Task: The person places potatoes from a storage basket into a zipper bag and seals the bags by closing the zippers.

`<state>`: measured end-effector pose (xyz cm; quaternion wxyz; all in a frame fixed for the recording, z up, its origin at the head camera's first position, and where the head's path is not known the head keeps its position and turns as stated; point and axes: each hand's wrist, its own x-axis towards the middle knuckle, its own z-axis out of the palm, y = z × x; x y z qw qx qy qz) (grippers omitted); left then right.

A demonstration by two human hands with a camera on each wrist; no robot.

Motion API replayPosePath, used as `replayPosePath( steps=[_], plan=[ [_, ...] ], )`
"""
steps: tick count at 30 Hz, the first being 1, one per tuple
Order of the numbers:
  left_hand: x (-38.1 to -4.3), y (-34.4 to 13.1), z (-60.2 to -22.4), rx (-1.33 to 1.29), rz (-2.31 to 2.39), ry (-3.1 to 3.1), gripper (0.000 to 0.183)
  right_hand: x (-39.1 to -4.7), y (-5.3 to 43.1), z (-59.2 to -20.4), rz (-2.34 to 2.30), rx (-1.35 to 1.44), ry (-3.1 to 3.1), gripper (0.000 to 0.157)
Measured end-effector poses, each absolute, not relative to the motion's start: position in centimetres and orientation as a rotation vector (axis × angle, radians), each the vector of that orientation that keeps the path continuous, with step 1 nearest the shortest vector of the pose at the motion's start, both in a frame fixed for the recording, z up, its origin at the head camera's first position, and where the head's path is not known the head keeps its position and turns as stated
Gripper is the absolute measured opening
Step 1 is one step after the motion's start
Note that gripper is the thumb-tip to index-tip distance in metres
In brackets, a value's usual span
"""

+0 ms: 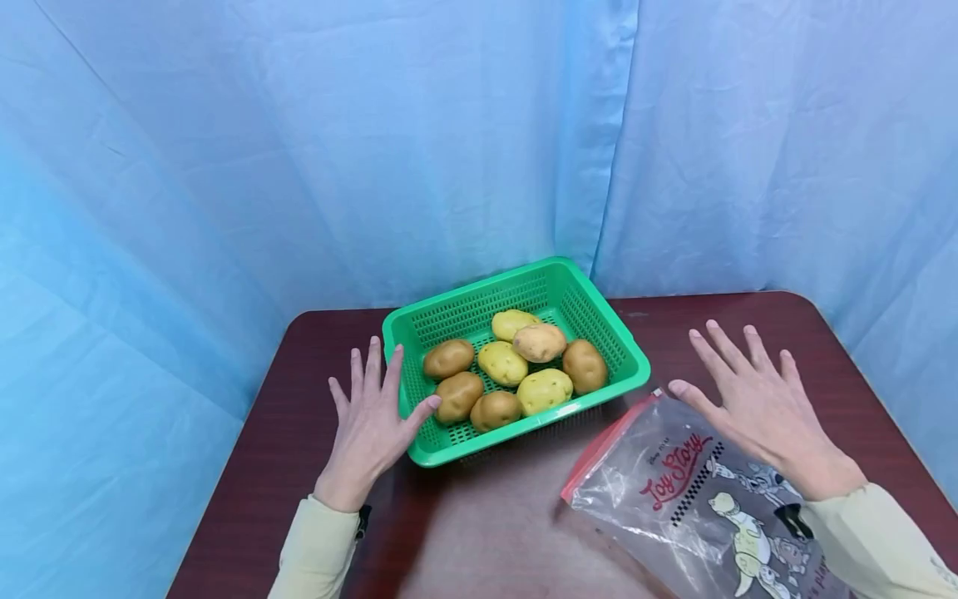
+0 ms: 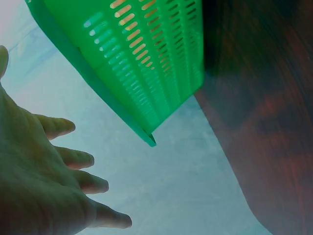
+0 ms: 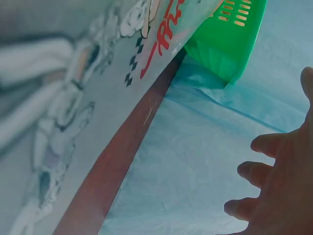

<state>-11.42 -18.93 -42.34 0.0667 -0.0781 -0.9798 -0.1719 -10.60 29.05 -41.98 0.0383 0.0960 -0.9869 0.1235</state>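
Note:
A green plastic basket (image 1: 479, 295) with slotted walls stands at the table's far side, holding several potatoes. Some potatoes are brown, like the one at its right (image 1: 585, 366); others are yellow, like the one near the front rim (image 1: 545, 391). My left hand (image 1: 372, 428) is spread beside the basket's left end, its thumb overlapping the rim in the head view. Over the right side, my right hand (image 1: 771, 408) spreads its fingers above a clear zip bag (image 1: 674, 507) with a red top edge and cartoon print. Neither hand holds anything.
The dark red-brown table (image 1: 262, 491) has rounded far corners. Light blue curtains (image 1: 419, 150) hang behind it and along both sides. The bag lies to the right of the basket, its red-edged end close to the basket's front right corner.

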Motion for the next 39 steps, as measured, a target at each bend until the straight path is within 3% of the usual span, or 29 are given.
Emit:
replayPosePath(
  steps=[27,30,39],
  plan=[
    [-9.3,-13.7,-41.8,-0.511,-0.646,-2.83,0.093,-8.5,29.3,-44.8,0.791,0.438,-3.233,0.095],
    [-9.2,-13.4,-41.9,-0.538,-0.66,-2.808,0.093,-8.8,29.5,-45.1,0.799,0.472,-3.215,0.087],
    [-9.1,-13.1,-41.9,-0.554,-0.715,-2.778,0.097,-9.3,30.0,-46.1,0.833,0.535,-3.123,0.043]
  ],
)
